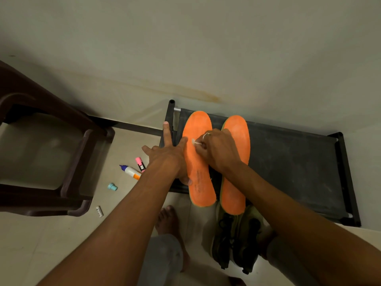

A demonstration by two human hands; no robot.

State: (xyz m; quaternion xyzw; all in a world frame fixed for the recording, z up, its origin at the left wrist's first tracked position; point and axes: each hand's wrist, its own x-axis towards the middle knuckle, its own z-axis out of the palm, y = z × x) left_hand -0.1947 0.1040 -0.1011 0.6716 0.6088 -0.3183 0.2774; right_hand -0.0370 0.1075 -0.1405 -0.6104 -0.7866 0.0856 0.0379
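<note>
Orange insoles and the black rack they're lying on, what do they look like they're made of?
Orange insoles: likely foam, matte, with a faintly fuzzy, worn-pale surface. Black rack: seemingly a dull fabric shelf stretched on a silvery metal tube, with plastic-looking corners.

Orange insole (198, 162) flat across black rack (288, 162); white swab (194, 142) tip-down upon it

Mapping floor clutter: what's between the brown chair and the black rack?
Head view: on the floor tiles, a blue-tipped white glue bottle, a pink marker and a teal cap.
</note>
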